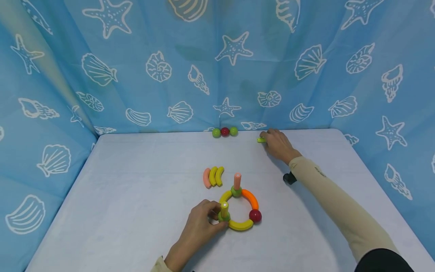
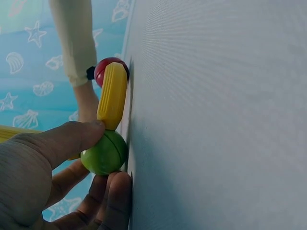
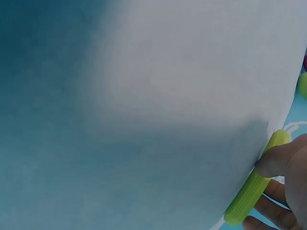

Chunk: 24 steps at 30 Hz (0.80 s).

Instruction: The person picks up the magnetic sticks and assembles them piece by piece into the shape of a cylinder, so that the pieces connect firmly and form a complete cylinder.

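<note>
My left hand (image 1: 200, 223) pinches a green ball (image 2: 106, 152) between thumb and fingers. That ball forms the left corner of a ring of curved pieces: yellow curved sticks (image 1: 240, 225), an orange curved stick (image 1: 250, 199), a red ball (image 1: 255, 215) and a second green ball (image 1: 236, 191). From the held ball a yellow stick (image 1: 224, 209) rises upright; a pink stick (image 1: 237, 180) stands on the far green ball. At the table's back edge, my right hand (image 1: 279, 145) holds a light green stick (image 3: 254, 184) between thumb and fingers.
Behind the ring lie a pink curved piece (image 1: 206, 178) and two yellow curved pieces (image 1: 213, 176), side by side. Two green balls (image 1: 216, 132) and a red ball (image 1: 225, 132) sit in a row along the back edge. A blue shell-print curtain (image 1: 204, 49) encloses the white table (image 1: 136, 196).
</note>
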Motion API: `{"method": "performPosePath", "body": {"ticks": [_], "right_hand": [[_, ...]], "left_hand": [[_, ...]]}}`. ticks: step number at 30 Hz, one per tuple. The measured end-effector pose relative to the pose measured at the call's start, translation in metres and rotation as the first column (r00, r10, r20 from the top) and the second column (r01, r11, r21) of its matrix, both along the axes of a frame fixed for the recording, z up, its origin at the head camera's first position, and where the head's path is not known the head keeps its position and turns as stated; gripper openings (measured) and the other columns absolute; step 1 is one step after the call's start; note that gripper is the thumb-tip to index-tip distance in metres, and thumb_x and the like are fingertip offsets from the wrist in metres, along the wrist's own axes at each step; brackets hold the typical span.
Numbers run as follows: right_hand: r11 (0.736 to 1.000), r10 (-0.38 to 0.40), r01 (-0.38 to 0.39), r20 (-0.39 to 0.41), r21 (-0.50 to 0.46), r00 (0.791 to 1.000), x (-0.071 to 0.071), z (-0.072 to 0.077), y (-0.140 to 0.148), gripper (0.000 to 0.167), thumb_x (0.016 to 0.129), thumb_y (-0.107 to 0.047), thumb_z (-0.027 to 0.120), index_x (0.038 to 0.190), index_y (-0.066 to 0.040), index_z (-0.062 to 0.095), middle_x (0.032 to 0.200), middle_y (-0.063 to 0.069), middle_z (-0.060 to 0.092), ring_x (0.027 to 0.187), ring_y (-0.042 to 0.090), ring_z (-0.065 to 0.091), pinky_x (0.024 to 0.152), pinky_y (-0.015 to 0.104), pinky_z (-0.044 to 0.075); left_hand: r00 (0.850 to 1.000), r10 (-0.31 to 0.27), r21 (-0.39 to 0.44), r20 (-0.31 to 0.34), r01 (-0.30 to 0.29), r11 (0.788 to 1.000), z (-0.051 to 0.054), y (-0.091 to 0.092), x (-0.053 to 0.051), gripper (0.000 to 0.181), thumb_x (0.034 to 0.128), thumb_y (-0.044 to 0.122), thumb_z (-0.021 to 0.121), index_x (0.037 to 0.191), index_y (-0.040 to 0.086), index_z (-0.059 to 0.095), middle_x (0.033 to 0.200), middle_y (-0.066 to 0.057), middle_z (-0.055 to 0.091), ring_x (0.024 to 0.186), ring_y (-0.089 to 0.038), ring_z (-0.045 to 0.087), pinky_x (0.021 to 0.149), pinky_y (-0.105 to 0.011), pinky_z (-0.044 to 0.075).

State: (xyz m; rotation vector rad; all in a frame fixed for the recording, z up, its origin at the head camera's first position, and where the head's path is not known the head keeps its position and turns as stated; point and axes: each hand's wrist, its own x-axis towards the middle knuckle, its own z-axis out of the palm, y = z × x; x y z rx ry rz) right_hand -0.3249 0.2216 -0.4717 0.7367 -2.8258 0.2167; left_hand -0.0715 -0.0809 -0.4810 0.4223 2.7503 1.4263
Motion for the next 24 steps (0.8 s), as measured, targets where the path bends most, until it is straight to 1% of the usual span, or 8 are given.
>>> {"method": "performPosePath", "body": {"ticks": [6,15,21,24], "right_hand": [[1.0,-0.007,0.007,0.027,0.006,1.0,0.0,0.002,-0.001,0.023,0.089,0.008,0.063,0.11,0.002,0.069,0.093,0.018,0.065,0.082,0.033,0.057,0.074,0.045,0.051],[1.0,-0.025,0.025,0.037,-0.009,0.999,0.003,0.007,-0.002,0.026,0.087,0.01,0.063,0.112,0.003,0.068,0.094,0.02,0.064,0.084,0.034,0.058,0.076,0.046,0.051],[0.998,-0.026,0.027,0.021,-0.061,0.999,0.009,0.01,-0.003,0.027,0.088,0.009,0.064,0.114,0.003,0.068,0.1,0.021,0.066,0.089,0.035,0.061,0.08,0.048,0.052],[0.995,-0.037,0.038,0.013,-0.089,0.999,0.014,0.01,-0.003,0.028,0.087,0.009,0.064,0.114,0.003,0.068,0.1,0.02,0.066,0.088,0.034,0.061,0.081,0.047,0.053]], "left_hand": [[1.0,-0.004,0.009,0.007,0.004,1.0,0.001,0.001,0.0,0.034,0.0729,0.012,0.089,0.101,0.01,0.072,0.092,0.004,0.061,0.078,-0.009,0.062,0.07,-0.023,0.055],[1.0,0.005,-0.014,0.013,-0.005,1.0,0.0,0.001,0.0,0.034,0.0734,0.013,0.089,0.103,0.01,0.072,0.092,0.005,0.061,0.078,-0.008,0.062,0.07,-0.022,0.054],[1.0,0.004,-0.019,0.019,-0.003,1.0,-0.001,0.001,-0.001,0.034,0.0738,0.014,0.089,0.104,0.011,0.072,0.093,0.006,0.062,0.078,-0.007,0.061,0.07,-0.022,0.054],[1.0,0.004,-0.022,0.023,-0.004,1.0,-0.001,0.001,-0.002,0.034,0.074,0.014,0.089,0.104,0.011,0.073,0.093,0.006,0.062,0.078,-0.007,0.061,0.069,-0.022,0.054]]}}
